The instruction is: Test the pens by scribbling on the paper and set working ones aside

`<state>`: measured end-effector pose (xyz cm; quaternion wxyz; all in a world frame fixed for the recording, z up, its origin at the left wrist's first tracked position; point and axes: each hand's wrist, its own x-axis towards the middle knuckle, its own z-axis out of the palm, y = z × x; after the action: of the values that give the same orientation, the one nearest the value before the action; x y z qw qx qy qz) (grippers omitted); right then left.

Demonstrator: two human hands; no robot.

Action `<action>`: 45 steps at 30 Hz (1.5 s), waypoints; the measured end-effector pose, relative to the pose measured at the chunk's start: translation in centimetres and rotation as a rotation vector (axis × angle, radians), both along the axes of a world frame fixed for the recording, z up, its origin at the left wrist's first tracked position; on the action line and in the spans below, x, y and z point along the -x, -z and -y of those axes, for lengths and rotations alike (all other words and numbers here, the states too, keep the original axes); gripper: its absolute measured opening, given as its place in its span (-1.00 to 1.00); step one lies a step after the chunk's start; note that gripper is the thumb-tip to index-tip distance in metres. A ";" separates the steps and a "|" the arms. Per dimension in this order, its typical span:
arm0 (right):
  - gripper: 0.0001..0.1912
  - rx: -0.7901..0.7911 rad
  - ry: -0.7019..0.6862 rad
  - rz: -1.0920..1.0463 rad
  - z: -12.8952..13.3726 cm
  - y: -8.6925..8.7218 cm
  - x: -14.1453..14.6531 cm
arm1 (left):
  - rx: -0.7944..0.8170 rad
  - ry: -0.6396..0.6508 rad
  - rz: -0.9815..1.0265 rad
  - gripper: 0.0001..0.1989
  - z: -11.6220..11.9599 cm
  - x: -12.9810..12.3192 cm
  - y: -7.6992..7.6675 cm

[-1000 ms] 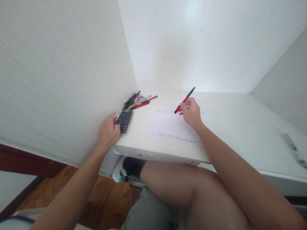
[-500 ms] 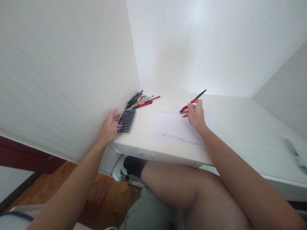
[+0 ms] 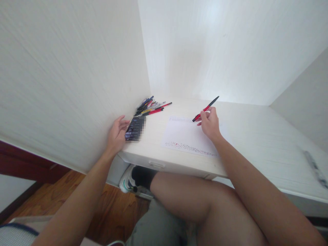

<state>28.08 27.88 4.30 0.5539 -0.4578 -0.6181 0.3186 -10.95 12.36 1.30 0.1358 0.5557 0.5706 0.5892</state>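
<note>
My right hand (image 3: 210, 123) pinches a red-and-black pen (image 3: 206, 108) over the upper part of a sheet of paper (image 3: 184, 133). The pen slants, its clip end down toward the sheet and its tapered black end up to the right. I cannot tell whether the pen touches the paper. Small dark and red marks fill the sheet's lower edge, and faint lines run along its top. At the left, my left hand (image 3: 118, 134) lies against the left edge of a phone (image 3: 134, 129), fingers apart. The phone's screen is lit and partly blurred out.
A pile of pens (image 3: 150, 107) lies behind the phone, against the left panel (image 3: 102, 68). Far right on the white desk (image 3: 256, 136) is a blurred pen-like object (image 3: 315, 169). A drawer handle (image 3: 156, 165) sits under the desk edge, above my crossed leg (image 3: 184, 194).
The pen's raised end has dipped slightly to the left in my right hand. My left hand has barely moved beside the phone, and the view has shifted a little.
</note>
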 end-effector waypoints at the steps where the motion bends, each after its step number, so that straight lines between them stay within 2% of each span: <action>1: -0.74 -0.004 0.003 0.007 0.0 0.0 0.0 | 0.013 0.022 0.006 -0.29 -0.1 0.1 0.0; 6: -0.77 -0.018 -0.010 0.021 0.0 0.2 -0.1 | 0.101 0.215 0.135 -0.08 -0.9 0.8 -0.2; 10: -0.76 -0.012 -0.027 0.012 0.1 0.3 0.0 | 0.104 0.273 0.210 -0.02 -1.5 1.0 -0.6; 20: -0.75 -0.009 -0.022 -0.037 0.6 -0.1 0.2 | 0.198 0.337 0.025 0.01 -1.9 1.3 -0.4; 24: -0.76 -0.019 -0.022 -0.046 0.8 -0.3 0.3 | 0.167 0.304 0.015 0.05 -1.5 1.0 -0.9; 31: -0.75 -0.003 -0.016 -0.040 0.4 -0.2 0.1 | 0.217 0.291 -0.047 0.08 -0.8 0.4 -1.5; 38: -0.74 0.006 0.004 -0.053 0.4 -0.3 0.1 | 0.246 0.195 -0.246 0.30 -0.4 -0.3 -1.9; 41: -0.77 0.007 0.016 -0.049 0.2 -0.2 0.0 | 0.291 0.158 -0.234 0.22 -0.6 -0.2 -1.9; 45: -0.77 0.009 0.018 -0.044 0.2 -0.2 -0.1 | 0.297 0.164 -0.115 0.06 -1.3 0.0 -1.7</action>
<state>28.14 27.68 4.49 0.5684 -0.4586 -0.6001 0.3264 -10.99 13.63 3.02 0.2311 0.6072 0.6108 0.4526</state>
